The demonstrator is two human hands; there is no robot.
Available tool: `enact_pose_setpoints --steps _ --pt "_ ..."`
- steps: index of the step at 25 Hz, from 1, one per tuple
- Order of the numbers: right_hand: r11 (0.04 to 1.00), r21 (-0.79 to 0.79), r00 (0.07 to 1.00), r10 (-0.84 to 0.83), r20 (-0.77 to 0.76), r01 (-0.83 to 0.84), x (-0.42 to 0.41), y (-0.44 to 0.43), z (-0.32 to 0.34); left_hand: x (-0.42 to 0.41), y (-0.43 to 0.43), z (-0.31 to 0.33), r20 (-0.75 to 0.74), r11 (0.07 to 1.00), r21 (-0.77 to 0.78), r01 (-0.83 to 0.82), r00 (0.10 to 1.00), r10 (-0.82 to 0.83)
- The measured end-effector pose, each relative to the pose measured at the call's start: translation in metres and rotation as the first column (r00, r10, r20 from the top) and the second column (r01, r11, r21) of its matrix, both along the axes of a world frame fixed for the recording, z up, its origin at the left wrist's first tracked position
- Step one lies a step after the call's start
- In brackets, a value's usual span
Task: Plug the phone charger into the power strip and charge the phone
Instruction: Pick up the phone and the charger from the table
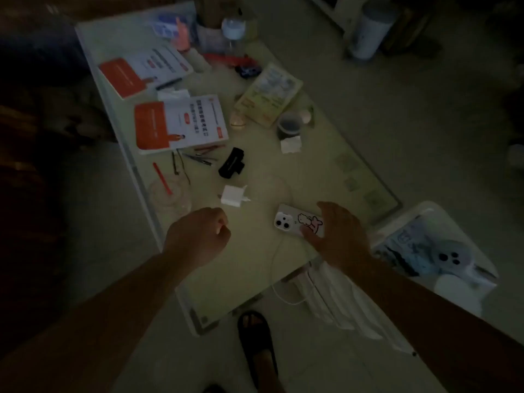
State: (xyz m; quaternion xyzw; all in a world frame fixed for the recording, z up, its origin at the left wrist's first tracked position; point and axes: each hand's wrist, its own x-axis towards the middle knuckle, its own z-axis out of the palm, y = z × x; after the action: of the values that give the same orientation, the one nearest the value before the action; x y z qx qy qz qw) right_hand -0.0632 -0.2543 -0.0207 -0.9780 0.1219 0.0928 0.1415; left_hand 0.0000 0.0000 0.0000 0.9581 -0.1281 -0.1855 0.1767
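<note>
A white phone in a cartoon-print case lies face down on the low white table, near its right edge. My right hand rests over the phone's right end, fingers spread, thumb touching the case. A white charger block lies a little left of and beyond the phone. Its thin white cable runs over the table's near edge and loops below. My left hand hovers just in front of the charger block, fingers curled closed, apparently holding nothing. No power strip is visible.
The room is dim. A black clip, pens, a clear cup with a red straw, orange-and-white booklets, a tape roll and a bottle crowd the table. A white stool with a small fan stands right. My sandalled foot is below the table's edge.
</note>
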Motion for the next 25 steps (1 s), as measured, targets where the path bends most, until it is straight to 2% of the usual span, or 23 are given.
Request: enact_pose_setpoints --steps 4,6,14,17,20,23,25 --pt "0.999 0.051 0.998 0.012 -0.069 -0.009 0.022 -0.001 -0.056 0.017 -0.024 -0.054 -0.090 0.998 0.004 -0.064 0.994 0.064" --pt "0.999 0.017 0.993 0.040 -0.114 -0.038 0.029 -0.003 -0.079 0.018 -0.033 -0.075 -0.116 0.997 0.014 -0.074 0.990 0.075" --pt "0.982 -0.115 0.930 0.099 -0.354 -0.148 0.061 -0.019 -0.132 0.037 -0.071 -0.136 -0.027 0.993 0.034 -0.113 0.993 0.114" --pt "0.961 -0.180 0.930 0.139 -0.339 -0.209 0.064 -0.017 -0.141 0.048 -0.085 -0.143 0.011 0.960 0.032 -0.278 0.960 0.278" --pt "0.961 -0.201 0.949 0.128 -0.287 -0.191 0.071 -0.015 -0.148 0.063 -0.092 -0.150 -0.136 0.836 -0.021 -0.549 0.830 0.541" --pt "0.961 -0.185 0.942 0.144 -0.304 -0.207 0.081 -0.015 -0.152 0.068 -0.096 -0.161 -0.297 0.710 -0.061 -0.701 0.692 0.658" --pt "0.953 -0.187 0.926 0.164 -0.339 -0.237 0.087 -0.017 -0.153 0.076 -0.102 -0.163 -0.387 0.508 -0.078 -0.858 0.496 0.778"
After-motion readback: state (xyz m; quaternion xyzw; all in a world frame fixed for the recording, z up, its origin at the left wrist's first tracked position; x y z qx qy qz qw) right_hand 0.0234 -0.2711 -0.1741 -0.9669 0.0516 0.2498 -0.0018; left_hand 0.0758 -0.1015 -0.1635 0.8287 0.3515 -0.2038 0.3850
